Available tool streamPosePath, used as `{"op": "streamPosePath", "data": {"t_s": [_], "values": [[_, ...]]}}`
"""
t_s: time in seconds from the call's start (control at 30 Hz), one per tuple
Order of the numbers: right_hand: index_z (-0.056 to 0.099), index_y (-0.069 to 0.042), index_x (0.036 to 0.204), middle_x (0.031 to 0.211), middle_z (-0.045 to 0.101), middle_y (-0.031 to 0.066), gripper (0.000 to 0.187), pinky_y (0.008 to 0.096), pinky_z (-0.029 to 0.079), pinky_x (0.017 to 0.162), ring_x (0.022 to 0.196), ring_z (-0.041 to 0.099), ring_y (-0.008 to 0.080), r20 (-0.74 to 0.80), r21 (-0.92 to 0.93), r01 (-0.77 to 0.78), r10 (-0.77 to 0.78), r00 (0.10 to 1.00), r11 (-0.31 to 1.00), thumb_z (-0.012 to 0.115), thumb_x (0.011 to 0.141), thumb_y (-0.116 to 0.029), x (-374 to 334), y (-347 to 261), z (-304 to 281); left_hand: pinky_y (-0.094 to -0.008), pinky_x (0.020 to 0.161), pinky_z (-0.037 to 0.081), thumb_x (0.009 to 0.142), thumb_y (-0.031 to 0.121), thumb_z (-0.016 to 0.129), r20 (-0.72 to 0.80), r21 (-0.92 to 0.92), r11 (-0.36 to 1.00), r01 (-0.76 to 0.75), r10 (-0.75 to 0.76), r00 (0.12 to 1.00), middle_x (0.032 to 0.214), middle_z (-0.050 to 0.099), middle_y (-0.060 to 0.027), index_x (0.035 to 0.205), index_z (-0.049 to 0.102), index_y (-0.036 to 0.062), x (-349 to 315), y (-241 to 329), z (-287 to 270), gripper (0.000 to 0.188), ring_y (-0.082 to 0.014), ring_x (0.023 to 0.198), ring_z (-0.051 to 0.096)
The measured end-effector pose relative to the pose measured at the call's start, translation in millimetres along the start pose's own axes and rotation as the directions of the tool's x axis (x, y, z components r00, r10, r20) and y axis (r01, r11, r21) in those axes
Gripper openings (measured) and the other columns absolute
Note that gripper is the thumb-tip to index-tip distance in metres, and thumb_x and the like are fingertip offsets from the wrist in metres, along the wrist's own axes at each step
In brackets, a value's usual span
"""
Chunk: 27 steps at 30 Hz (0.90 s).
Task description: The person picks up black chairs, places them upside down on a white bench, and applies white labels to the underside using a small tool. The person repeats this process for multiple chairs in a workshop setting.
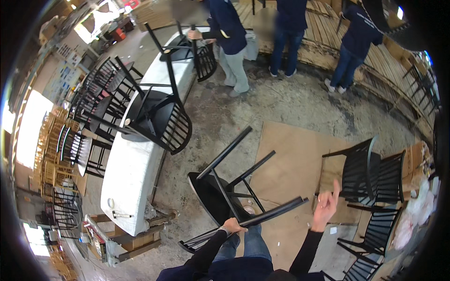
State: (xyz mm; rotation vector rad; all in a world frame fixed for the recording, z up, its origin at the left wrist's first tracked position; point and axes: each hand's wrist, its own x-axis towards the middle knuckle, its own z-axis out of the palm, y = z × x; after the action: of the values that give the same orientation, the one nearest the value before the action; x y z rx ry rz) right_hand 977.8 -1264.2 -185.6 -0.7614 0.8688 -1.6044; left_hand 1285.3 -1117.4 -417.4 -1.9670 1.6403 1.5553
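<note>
A black wooden chair (210,200) is tipped over in front of my legs, its legs pointing away and to the right. My left hand (233,225) is wrapped round the chair's frame near the lower edge of the seat. Off to the right, my right hand (324,209) is raised beside the end of a chair leg, apart from it. Its index finger points up, its other fingers are partly bent, and nothing shows in it. Part of the chair's slatted back lies below my left forearm.
Upturned black chairs (161,119) rest on a long white-covered bench (123,187) at left, with a tape roll (110,203) on it. Brown cardboard (286,164) covers the floor ahead. Several black chairs (358,171) stand at right. People (229,42) work at the far side.
</note>
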Motion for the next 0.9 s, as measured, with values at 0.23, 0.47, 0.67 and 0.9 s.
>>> {"op": "streamPosePath", "data": {"t_s": [0.23,0.47,0.67,0.9], "values": [[0.059,-0.002,0.100,0.059,0.051,0.0091,0.020,0.0307,0.036,0.041,0.043,0.044,0.0213,0.837,0.425,0.518,-0.541,0.089,0.743,0.049,0.082,-0.006,45,-108,196,-0.0328,0.055,0.048,0.053,0.058,0.075,-0.044,-0.243,0.969,0.040,-0.052,0.998,0.050,0.059,-0.0073,0.055,0.063,0.0012,1,-16,-25,0.058,-0.0193,0.049,0.060],[0.051,-0.002,0.116,0.073,0.051,-0.0001,0.032,0.0214,0.037,0.052,0.060,0.043,0.0055,-0.074,-0.537,0.139,-0.210,0.975,0.832,0.048,0.084,-0.002,31,8,32,-0.0336,0.075,0.048,0.057,0.054,0.076,-0.241,-0.300,0.939,-0.169,0.097,0.966,0.088,0.066,-0.0133,0.097,0.065,0.0038,-70,-8,-18,0.065,-0.0251,0.084,0.064],[0.056,-0.003,0.095,0.082,0.053,0.0013,0.020,0.0251,0.041,0.063,0.070,0.050,0.0097,-0.651,-0.459,-0.708,0.339,0.679,0.536,0.054,0.086,-0.021,-89,200,-186,-0.0332,0.070,0.050,0.051,0.056,0.078,-0.269,-0.244,0.968,-0.067,-0.001,0.963,0.078,0.067,-0.0123,0.088,0.067,0.0040,-154,24,-32,0.065,-0.0268,0.074,0.065],[0.055,-0.006,0.087,0.072,0.054,0.0052,0.016,0.0301,0.046,0.065,0.066,0.054,0.0177,-0.219,0.354,-0.643,0.729,0.649,0.679,0.062,0.075,-0.014,-110,266,-137,-0.0357,0.059,0.047,0.057,0.051,0.077,-0.238,-0.159,0.984,-0.083,0.043,0.970,0.064,0.063,-0.0142,0.076,0.065,0.0003,-267,47,-78,0.056,-0.0262,0.062,0.063]]}}
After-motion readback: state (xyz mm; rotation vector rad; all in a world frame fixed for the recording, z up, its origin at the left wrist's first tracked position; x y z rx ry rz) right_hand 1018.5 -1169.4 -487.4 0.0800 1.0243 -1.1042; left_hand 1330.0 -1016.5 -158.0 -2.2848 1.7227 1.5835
